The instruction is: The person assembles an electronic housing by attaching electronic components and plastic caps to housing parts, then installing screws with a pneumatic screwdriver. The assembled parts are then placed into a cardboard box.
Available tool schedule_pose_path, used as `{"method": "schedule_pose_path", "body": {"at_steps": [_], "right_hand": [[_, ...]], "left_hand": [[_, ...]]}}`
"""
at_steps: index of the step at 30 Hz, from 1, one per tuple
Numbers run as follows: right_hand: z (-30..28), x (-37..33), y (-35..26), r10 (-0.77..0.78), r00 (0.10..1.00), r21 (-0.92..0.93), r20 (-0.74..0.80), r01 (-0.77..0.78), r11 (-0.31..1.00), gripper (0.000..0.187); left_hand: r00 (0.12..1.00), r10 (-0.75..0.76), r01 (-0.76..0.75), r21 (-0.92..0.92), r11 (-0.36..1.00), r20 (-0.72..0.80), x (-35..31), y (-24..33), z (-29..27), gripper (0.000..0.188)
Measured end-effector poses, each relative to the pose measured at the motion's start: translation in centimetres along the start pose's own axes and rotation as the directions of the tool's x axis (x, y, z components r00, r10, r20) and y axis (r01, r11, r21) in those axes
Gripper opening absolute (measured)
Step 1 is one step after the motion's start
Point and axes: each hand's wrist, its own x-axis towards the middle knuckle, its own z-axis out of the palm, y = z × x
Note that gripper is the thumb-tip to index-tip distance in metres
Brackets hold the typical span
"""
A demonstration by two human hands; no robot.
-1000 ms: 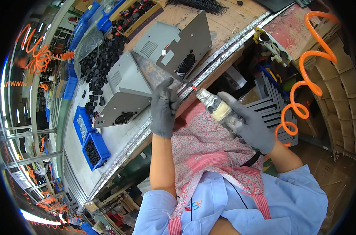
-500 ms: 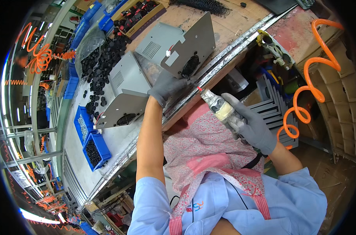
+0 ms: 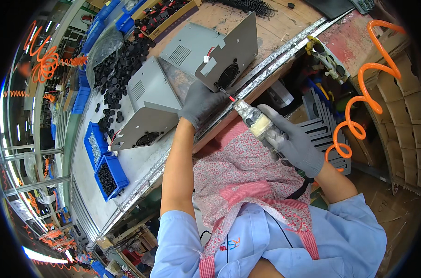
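Note:
My right hand (image 3: 299, 147), in a grey glove, is wrapped round a power screwdriver (image 3: 261, 126) bound with pale tape. Its red-collared bit (image 3: 232, 98) points up-left at the lower edge of a grey sheet-metal housing (image 3: 238, 48), which carries a black fan (image 3: 228, 74) and a loose wire with a white connector. At that lower edge, beside the bit, is my gloved left hand (image 3: 200, 104). Its fingers are drawn together, and what they pinch is too small to make out. A second grey housing (image 3: 148, 123) with a black fan stands left of my left hand.
Blue bins of small screws (image 3: 111, 176) sit at the bench's left. Black plastic parts (image 3: 113, 83) lie heaped behind the housings, near a carton of red and black parts (image 3: 166, 18). An orange coiled hose (image 3: 366, 99) hangs at right, near another taped tool (image 3: 328, 60).
The screwdriver has moved slightly up and left, bringing its bit to the housing's lower edge. My left hand and the right-hand housing have shifted a little.

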Motion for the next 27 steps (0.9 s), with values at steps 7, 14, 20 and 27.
{"method": "schedule_pose_path", "body": {"at_steps": [7,14,20,27], "right_hand": [[0.0,0.0,-1.6,0.185,0.947,0.527,0.263,-0.301,0.794,0.075],[0.6,0.1,-1.7,0.182,0.963,0.474,0.198,-0.256,0.842,0.074],[0.5,0.1,-2.2,0.170,0.962,0.496,0.213,-0.256,0.830,0.066],[0.2,0.3,-0.7,0.108,0.966,0.498,0.235,-0.215,0.840,0.064]], "left_hand": [[0.998,0.001,0.008,0.136,0.991,-0.064,-0.5,0.1,0.4,0.042],[0.999,0.026,-0.021,0.148,0.989,-0.037,-0.3,-0.5,0.2,0.042],[0.998,0.000,0.007,0.111,0.994,-0.067,-0.5,-0.2,0.4,0.044],[0.978,-0.086,0.095,0.040,0.995,-0.188,-1.7,0.1,1.5,0.045]]}}
